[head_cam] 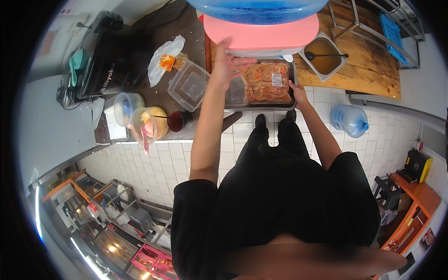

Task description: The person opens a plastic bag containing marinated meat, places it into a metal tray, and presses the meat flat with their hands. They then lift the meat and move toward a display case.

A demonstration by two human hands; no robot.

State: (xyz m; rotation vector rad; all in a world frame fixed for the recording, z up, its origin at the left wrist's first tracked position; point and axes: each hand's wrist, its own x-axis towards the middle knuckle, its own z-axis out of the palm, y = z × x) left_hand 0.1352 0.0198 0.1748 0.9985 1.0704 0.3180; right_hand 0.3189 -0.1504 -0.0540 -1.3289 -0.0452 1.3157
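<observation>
A dark metal tray (233, 104) lies before me, below a pink water dispenser (259, 33) with a blue water bottle (259, 10) on top. Inside the tray is a clear plastic bag of red-orange marinated meat (262, 85) with a white label. My right hand (298, 93) grips the tray's right rim, thumb over the edge. My left hand (231, 64) is at the dispenser's lower left, fingers spread above the tray's far left corner. Its thumb overlaps the pink body; contact is hard to judge. The dispenser's spout (287, 58) hangs over the tray's far edge.
Left, a dark counter (196, 38) holds a clear plastic container (189, 85), crumpled white paper (166, 59), tubs (143, 126), a dark red cup (176, 121) and a black Miyako appliance (108, 70). Right, a steel pan of brown liquid (323, 57) rests on wood. A blue bottle (348, 120) lies on the floor.
</observation>
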